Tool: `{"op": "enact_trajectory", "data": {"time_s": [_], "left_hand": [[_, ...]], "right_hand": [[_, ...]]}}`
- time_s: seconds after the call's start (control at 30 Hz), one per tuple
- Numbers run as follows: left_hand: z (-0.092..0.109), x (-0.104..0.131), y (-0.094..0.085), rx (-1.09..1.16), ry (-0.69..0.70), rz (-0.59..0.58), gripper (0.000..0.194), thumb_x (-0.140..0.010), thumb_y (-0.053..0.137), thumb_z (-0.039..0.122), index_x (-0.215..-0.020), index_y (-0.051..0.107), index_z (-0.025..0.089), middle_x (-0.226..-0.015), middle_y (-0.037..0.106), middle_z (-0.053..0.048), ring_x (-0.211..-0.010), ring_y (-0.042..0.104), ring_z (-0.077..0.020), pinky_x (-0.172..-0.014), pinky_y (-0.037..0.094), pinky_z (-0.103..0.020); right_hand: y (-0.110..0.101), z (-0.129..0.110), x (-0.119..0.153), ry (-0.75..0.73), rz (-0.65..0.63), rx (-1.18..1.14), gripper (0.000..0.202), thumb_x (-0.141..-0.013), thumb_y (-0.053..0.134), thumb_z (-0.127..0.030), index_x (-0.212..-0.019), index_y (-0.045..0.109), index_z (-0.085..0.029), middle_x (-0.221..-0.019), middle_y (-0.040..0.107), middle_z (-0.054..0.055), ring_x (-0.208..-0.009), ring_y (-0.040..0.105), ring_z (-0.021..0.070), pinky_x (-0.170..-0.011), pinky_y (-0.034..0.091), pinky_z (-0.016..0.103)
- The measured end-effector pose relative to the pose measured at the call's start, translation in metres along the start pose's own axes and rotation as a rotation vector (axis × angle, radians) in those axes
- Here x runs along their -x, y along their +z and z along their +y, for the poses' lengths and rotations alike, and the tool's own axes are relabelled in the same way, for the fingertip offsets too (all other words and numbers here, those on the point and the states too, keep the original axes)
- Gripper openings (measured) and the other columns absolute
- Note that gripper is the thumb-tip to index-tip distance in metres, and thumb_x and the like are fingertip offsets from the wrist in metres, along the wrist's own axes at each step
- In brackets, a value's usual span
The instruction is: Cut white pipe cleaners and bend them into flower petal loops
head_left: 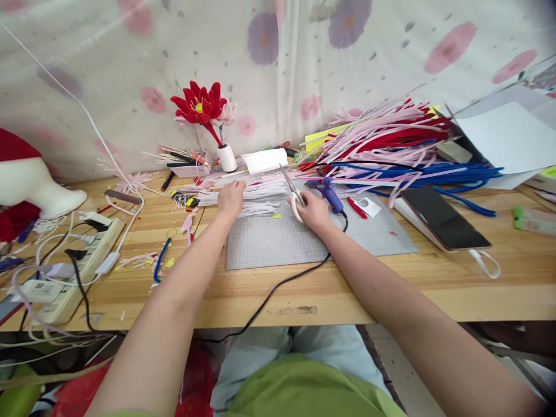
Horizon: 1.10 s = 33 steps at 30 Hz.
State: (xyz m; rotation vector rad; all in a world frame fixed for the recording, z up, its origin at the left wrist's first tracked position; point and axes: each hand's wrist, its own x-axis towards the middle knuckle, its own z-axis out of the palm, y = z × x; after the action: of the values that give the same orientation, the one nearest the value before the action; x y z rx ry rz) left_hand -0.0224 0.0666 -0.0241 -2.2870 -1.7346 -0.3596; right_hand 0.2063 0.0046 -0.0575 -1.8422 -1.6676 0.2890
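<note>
My right hand [315,212] is closed round the white handles of a pair of scissors [290,182], whose metal blades point up and away over the grey cutting mat [278,246]. Fingers curled, my left hand [230,200] grips a bundle of white pipe cleaners [263,191] at the mat's left edge; its fingertips are partly hidden. Just right of the scissors lies a blue glue gun [328,192]. Further right on the mat are a red pen-like tool [357,207] and a white paper scrap [369,207].
Pink, red and blue pipe cleaners [382,142] heap at the back right, behind a phone [443,217]. A red flower [202,104] stands in a white holder [226,157]. A power strip [87,263] with cables sits left. The glue gun's black cord [278,286] crosses the table's front.
</note>
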Motion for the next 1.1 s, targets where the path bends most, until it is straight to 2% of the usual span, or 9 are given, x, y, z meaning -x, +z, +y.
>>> {"op": "enact_trajectory", "data": {"time_s": [0.2, 0.33, 0.47, 0.6, 0.7, 0.83, 0.93, 1.03, 1.1], "left_hand": [[-0.003, -0.002, -0.007, -0.017, 0.112, 0.023, 0.035, -0.088, 0.028, 0.014, -0.105, 0.059, 0.019, -0.101, 0.06, -0.014, -0.102, 0.05, -0.0264, -0.083, 0.037, -0.038], [-0.004, 0.003, -0.01, 0.006, 0.139, 0.068, 0.035, -0.089, 0.028, 0.016, -0.105, 0.059, 0.019, -0.102, 0.059, -0.014, -0.104, 0.049, -0.0265, -0.086, 0.036, -0.039], [0.005, 0.011, -0.017, 0.053, 0.202, 0.078, 0.036, -0.09, 0.027, 0.019, -0.106, 0.059, 0.018, -0.102, 0.06, -0.014, -0.104, 0.05, -0.0255, -0.088, 0.035, -0.039], [0.014, 0.017, -0.03, 0.114, 0.275, 0.096, 0.038, -0.092, 0.023, 0.024, -0.11, 0.057, 0.017, -0.104, 0.061, -0.012, -0.104, 0.051, -0.0234, -0.089, 0.036, -0.036], [0.006, 0.022, -0.038, 0.146, 0.243, 0.094, 0.039, -0.093, 0.024, 0.031, -0.109, 0.057, 0.017, -0.104, 0.061, -0.011, -0.102, 0.053, -0.0217, -0.088, 0.037, -0.033], [-0.027, 0.034, -0.042, 0.19, 0.111, 0.11, 0.038, -0.092, 0.026, 0.035, -0.102, 0.058, 0.017, -0.101, 0.06, -0.011, -0.104, 0.053, -0.0213, -0.089, 0.039, -0.032], [-0.046, 0.043, -0.038, 0.291, 0.082, 0.137, 0.033, -0.091, 0.029, 0.032, -0.101, 0.057, 0.017, -0.106, 0.058, -0.011, -0.11, 0.05, -0.0207, -0.093, 0.039, -0.033], [-0.044, 0.045, -0.031, 0.483, -0.005, 0.174, 0.028, -0.09, 0.032, 0.028, -0.094, 0.057, 0.016, -0.101, 0.059, -0.01, -0.104, 0.051, -0.0195, -0.093, 0.04, -0.034], [-0.03, 0.041, -0.028, 0.696, -0.163, 0.194, 0.026, -0.089, 0.033, 0.027, -0.088, 0.057, 0.017, -0.091, 0.06, -0.007, -0.094, 0.055, -0.0171, -0.087, 0.044, -0.032]], "right_hand": [[-0.004, -0.002, -0.002, 0.023, 0.016, -0.033, 0.037, -0.08, 0.047, -0.053, -0.088, 0.059, -0.02, -0.081, 0.066, 0.008, -0.076, 0.06, 0.0233, -0.062, 0.036, 0.029], [-0.013, -0.012, -0.01, -0.006, 0.033, -0.039, 0.032, -0.079, 0.052, -0.042, -0.101, 0.053, -0.019, -0.091, 0.067, 0.01, -0.081, 0.06, 0.025, -0.065, 0.037, 0.029], [-0.018, -0.037, -0.026, -0.163, -0.021, -0.019, 0.036, -0.076, 0.055, -0.031, -0.108, 0.045, -0.017, -0.1, 0.065, 0.013, -0.084, 0.059, 0.0262, -0.066, 0.038, 0.03], [-0.016, -0.061, -0.043, -0.349, -0.11, 0.115, 0.031, -0.073, 0.056, -0.02, -0.102, 0.047, -0.016, -0.093, 0.065, 0.014, -0.083, 0.059, 0.0272, -0.069, 0.039, 0.031], [-0.017, -0.069, -0.05, -0.336, -0.122, 0.12, 0.024, -0.072, 0.057, -0.019, -0.095, 0.049, -0.017, -0.086, 0.065, 0.012, -0.082, 0.059, 0.0273, -0.07, 0.039, 0.032], [-0.023, -0.068, -0.057, -0.144, -0.094, -0.217, 0.024, -0.067, 0.064, -0.025, -0.083, 0.049, -0.018, -0.078, 0.062, 0.007, -0.077, 0.058, 0.0233, -0.066, 0.041, 0.031], [-0.026, -0.066, -0.059, -0.001, -0.2, -0.668, 0.033, -0.059, 0.072, -0.029, -0.077, 0.047, -0.018, -0.065, 0.057, 0.001, -0.062, 0.055, 0.0167, -0.057, 0.041, 0.028], [-0.025, -0.068, -0.055, 0.045, -0.323, -1.02, 0.036, -0.053, 0.076, -0.028, -0.072, 0.047, -0.017, -0.057, 0.054, -0.002, -0.052, 0.05, 0.0111, -0.051, 0.039, 0.025], [-0.023, -0.071, -0.051, 0.061, -0.387, -1.154, 0.036, -0.051, 0.077, -0.025, -0.072, 0.049, -0.016, -0.058, 0.056, -0.002, -0.052, 0.051, 0.0098, -0.051, 0.04, 0.024]]}}
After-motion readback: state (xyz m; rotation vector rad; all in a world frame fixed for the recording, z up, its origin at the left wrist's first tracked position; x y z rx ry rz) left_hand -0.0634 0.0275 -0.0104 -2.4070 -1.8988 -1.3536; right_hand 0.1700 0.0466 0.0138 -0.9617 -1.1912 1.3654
